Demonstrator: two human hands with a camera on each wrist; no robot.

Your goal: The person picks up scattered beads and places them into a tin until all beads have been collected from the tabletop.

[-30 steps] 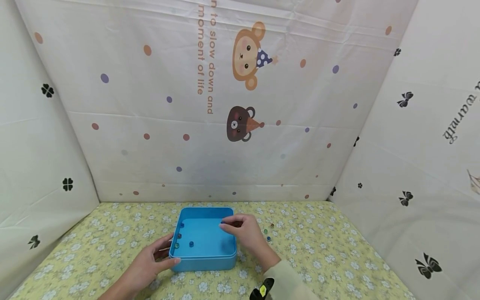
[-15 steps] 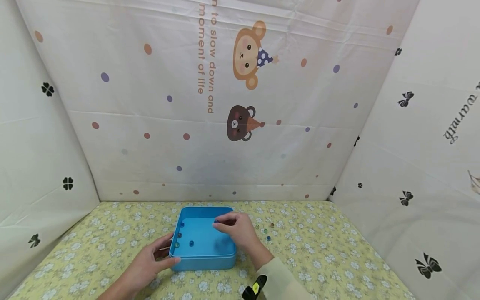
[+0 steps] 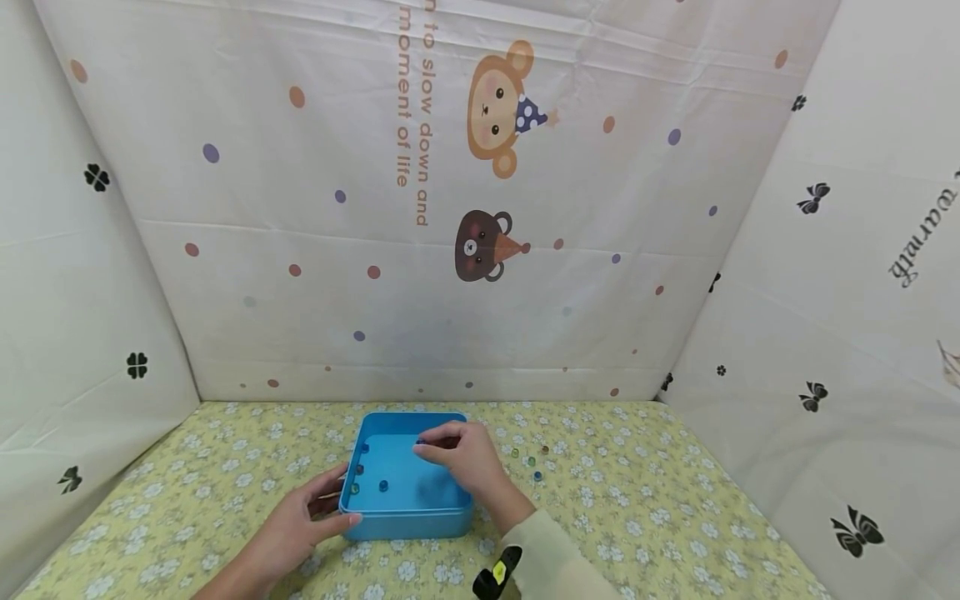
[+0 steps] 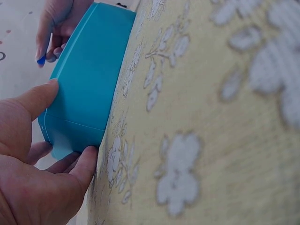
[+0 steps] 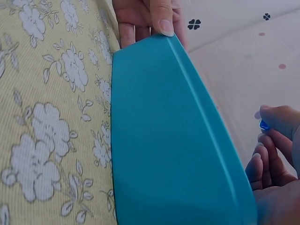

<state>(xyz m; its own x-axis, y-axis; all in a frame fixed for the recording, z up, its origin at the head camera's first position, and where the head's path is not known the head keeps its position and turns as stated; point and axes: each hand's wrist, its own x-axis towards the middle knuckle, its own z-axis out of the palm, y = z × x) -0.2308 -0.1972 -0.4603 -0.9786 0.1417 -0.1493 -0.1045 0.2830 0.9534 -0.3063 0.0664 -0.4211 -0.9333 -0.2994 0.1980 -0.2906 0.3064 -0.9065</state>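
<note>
A light-blue rectangular box (image 3: pixel 408 527) sits open-topped on the table. My left hand (image 3: pixel 303 517) grips its left side, thumb on the near corner and fingers along the outer wall. Over the box, my right hand (image 3: pixel 467 458) pinches a blue glass marble (image 5: pixel 265 125) between thumb and forefinger, above the rim in the right wrist view. Several marbles lie inside: a dark-blue marble (image 3: pixel 383 485) toward the front, and by the left wall another blue marble (image 3: pixel 364 448), a brownish marble (image 3: pixel 359 469) and a green marble (image 3: pixel 355 489).
Right of the box, several loose marbles lie on the yellow floral cloth (image 3: pixel 637 500): a blue marble (image 3: pixel 537 476), a reddish one (image 3: pixel 545 449) and two greenish ones. A printed white curtain (image 3: pixel 420 333) hangs behind, with more white sheeting at both sides.
My right hand has moved left over the box, from near its right rim toward its middle, still pinching the blue marble. The left hand keeps its hold on the box.
</note>
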